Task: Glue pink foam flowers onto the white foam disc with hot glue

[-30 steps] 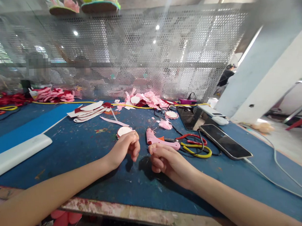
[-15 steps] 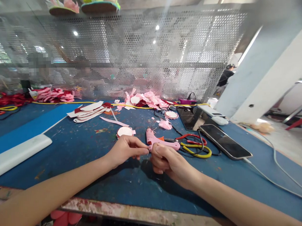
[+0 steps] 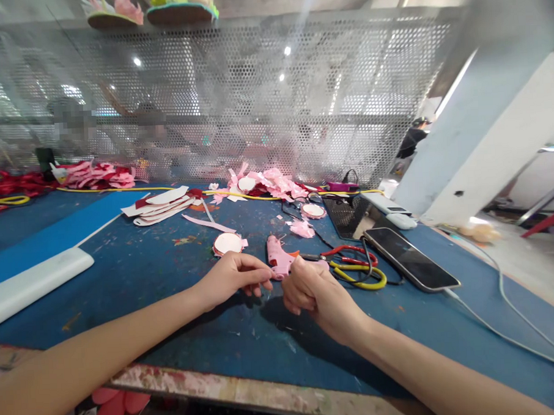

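Pinching fingertips together, my left hand [image 3: 234,281] meets my curled right hand [image 3: 315,294] just before the pink plastic glue gun [image 3: 283,262], lying crosswise mid-worktop.

Nothing here is showing any writing that can be read. The black smartphone [image 3: 411,259] lying on the blue worktable [image 3: 137,268] is showing a dark, blank screen, and the pink plastic glue gun [image 3: 279,260] is bearing no legible mark.
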Action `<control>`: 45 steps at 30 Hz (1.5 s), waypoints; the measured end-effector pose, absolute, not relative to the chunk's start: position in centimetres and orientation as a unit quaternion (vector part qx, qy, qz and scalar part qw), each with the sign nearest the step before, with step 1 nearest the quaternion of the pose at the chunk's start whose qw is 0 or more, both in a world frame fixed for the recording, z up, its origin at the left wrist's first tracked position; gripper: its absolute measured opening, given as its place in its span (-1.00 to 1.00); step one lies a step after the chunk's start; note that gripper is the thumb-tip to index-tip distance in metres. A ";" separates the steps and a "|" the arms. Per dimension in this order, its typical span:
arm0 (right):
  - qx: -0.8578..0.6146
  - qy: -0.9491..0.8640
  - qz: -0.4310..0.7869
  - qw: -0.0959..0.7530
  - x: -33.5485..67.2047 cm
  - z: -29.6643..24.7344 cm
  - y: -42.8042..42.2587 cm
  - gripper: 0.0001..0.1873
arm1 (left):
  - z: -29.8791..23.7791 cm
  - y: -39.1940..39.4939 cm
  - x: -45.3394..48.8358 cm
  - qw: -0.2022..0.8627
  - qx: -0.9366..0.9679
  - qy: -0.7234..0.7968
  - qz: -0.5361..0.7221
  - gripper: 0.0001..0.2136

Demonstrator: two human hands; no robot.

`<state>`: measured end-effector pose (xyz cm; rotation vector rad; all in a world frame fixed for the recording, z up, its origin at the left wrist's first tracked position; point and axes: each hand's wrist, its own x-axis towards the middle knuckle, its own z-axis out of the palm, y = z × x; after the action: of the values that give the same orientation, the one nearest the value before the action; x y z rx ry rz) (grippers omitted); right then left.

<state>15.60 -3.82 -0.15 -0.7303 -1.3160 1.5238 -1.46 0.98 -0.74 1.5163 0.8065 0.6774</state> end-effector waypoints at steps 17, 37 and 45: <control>-0.474 -0.774 0.140 0.395 18.5 0.1 -1.0 -0.79 | -0.5 -0.8 -1.9 0.218 0.855 0.388 0.266 -0.60; -0.531 -0.802 0.007 0.274 19.3 -1.9 1.8 -0.62 | -1.1 -6.9 -0.1 0.140 0.950 0.280 -0.014 -0.16; -0.492 -0.824 0.029 0.280 19.6 -1.8 2.3 -0.62 | -0.7 -5.0 -1.0 0.172 0.962 0.211 0.016 -0.29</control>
<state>19.56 2.32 -1.82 -1.3199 -2.2097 0.0770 -1.02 -4.98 -0.67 2.7311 0.5991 0.0445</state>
